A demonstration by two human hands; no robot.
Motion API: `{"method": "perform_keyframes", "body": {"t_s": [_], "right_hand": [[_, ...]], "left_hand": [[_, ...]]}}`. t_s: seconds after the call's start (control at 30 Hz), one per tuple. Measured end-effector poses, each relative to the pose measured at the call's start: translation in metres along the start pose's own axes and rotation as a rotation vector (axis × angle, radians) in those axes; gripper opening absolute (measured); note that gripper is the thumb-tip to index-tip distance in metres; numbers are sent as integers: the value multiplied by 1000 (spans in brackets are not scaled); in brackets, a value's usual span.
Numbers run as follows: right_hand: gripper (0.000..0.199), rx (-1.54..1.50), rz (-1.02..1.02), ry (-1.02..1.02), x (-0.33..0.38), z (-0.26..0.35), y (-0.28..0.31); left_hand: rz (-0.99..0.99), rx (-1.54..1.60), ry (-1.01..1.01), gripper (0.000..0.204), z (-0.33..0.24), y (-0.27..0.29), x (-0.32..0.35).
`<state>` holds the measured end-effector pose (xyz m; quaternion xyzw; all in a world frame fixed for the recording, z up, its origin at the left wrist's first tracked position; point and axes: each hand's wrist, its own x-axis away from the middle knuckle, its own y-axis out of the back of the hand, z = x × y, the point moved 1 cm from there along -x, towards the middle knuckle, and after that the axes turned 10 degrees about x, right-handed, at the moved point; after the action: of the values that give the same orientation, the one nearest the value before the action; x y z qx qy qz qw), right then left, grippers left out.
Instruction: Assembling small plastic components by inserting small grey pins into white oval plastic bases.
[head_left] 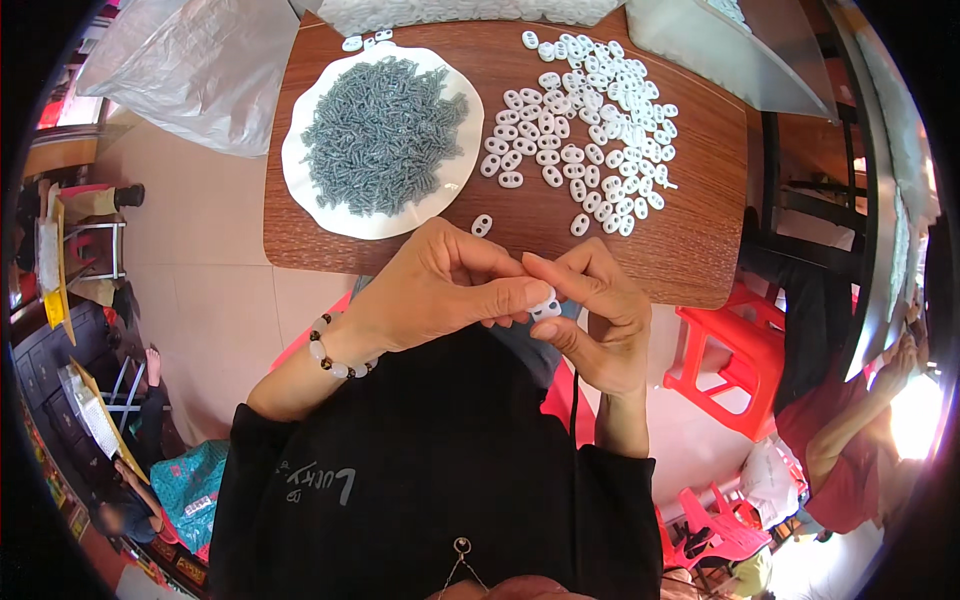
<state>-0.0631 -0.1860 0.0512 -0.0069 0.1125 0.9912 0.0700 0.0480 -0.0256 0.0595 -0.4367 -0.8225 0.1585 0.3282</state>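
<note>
My left hand (440, 290) and my right hand (592, 318) meet just in front of the table's near edge, both pinching one small white plastic piece (545, 308) between their fingertips. A beaded bracelet (330, 355) sits on my left wrist. On the brown wooden table (690, 240), a white plate (300, 170) holds a heap of small grey screws (385, 130). To the right of it lies a spread of several white oval two-hole plastic pieces (590, 130).
Clear plastic bags (200, 60) lie at the table's far left and far right (720, 50). Red plastic stools (735, 355) stand on the floor at my right. A person in a red top (850, 440) sits at the lower right. Other people sit at the far left.
</note>
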Motion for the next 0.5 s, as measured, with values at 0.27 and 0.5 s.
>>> {"method": "perform_keyframes", "body": {"t_s": [0.27, 0.5], "right_hand": [[50, 53, -9, 55, 1, 0, 0], [43, 143, -51, 124, 2, 3, -3]], "left_hand": [[38, -64, -23, 18, 0, 1, 4], [25, -67, 9, 17, 3, 1, 7]]}}
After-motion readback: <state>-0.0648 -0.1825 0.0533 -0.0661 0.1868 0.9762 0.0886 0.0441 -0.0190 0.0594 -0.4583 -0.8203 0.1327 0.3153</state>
